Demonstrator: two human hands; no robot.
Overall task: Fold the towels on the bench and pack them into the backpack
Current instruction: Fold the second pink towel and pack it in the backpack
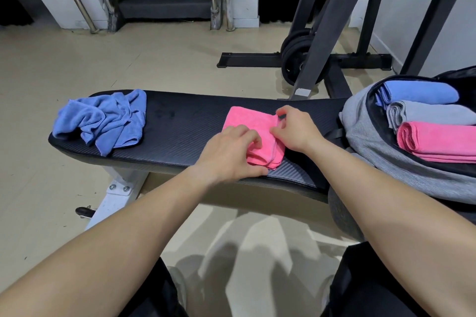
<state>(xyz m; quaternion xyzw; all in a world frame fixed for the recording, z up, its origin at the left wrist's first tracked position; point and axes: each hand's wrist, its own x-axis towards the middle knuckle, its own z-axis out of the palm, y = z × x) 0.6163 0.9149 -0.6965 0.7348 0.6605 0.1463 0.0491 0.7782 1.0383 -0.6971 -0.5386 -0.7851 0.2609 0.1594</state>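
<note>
Three folded towels, blue, grey and pink, are held in the open grey backpack. Another pink towel is pressed on the bench by the left hand; its edge is pinched by the right hand. A crumpled blue towel lies well apart.

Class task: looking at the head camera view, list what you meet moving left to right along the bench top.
Crumpled blue towel → bare bench pad → left hand → pink towel being folded → right hand → open grey backpack holding folded towels.
</note>
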